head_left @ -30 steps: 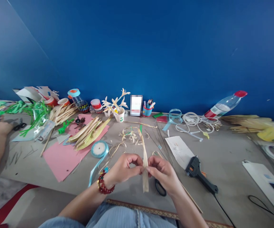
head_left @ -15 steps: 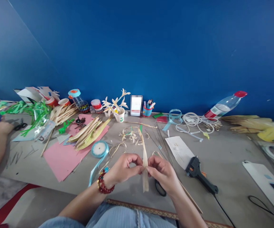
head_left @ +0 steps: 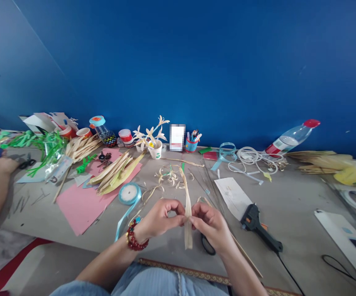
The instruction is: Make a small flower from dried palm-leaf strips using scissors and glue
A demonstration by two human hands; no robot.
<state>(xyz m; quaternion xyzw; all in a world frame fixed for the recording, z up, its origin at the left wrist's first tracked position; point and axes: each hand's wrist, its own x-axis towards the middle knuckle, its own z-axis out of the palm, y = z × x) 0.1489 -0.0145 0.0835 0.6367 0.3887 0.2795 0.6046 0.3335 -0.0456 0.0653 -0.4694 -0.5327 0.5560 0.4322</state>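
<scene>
Blue spool (head_left: 129, 193) between left hand (head_left: 163, 218) and pink paper (head_left: 81, 205)

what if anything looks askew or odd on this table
The red-capped bottle appears to lean right, yet the blue-lidded jar leans left, so lens distortion may exaggerate both. Small pale pieces lie scattered near the far end of the pale strip, which looks untidy. I see no clear spill or damage.
</scene>
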